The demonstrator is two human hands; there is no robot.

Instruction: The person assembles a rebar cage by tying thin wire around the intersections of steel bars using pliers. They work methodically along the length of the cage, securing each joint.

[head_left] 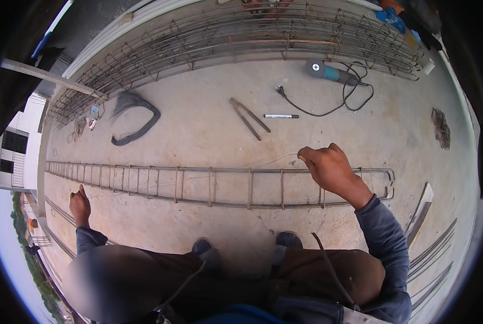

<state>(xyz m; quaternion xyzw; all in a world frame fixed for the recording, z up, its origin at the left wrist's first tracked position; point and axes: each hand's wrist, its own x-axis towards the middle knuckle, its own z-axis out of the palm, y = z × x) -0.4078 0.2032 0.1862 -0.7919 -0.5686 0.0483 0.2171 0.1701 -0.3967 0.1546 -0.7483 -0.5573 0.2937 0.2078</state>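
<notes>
A long thin wire (268, 162) runs slackly across the floor view between my two hands, above a ladder-shaped steel rebar cage (249, 189). My right hand (330, 170) pinches one end of it over the right part of the cage. Further off at the left, my left hand (80, 208) is closed near the wire's other end, beside the cage's near bar; its fingertips are small in view. Beyond the cage lie end-cutting nippers (252, 121), a marker pen (281, 116) and a curved bundle of dark tie wire (154, 121).
An angle grinder (333, 73) with a loose cord lies at the back right, before stacked rebar cages (198, 46). Bent wire pieces (441, 128) are at far right. Near them are a metal bar (419, 216) and loose rods (433, 245). My shoes (289, 239) stand close to the cage.
</notes>
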